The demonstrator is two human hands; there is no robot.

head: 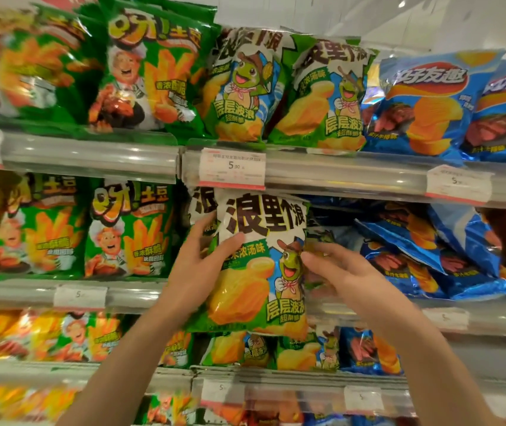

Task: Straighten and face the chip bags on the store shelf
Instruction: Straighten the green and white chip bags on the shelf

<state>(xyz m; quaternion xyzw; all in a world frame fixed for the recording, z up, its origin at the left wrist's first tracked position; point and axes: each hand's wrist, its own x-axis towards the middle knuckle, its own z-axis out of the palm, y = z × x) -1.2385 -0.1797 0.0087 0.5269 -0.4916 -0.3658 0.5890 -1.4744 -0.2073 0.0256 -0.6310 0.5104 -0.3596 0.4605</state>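
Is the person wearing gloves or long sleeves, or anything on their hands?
No gloves and no sleeves show. The left hand and right hand are both bare, and both forearms are bare down to the bottom edge of the picture. I see no rings, watch or bracelet on either wrist. The fingers look slim with short nails.

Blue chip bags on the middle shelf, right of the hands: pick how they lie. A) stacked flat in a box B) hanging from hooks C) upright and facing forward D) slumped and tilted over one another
D: the blue chip bags lean diagonally, overlapping one another.
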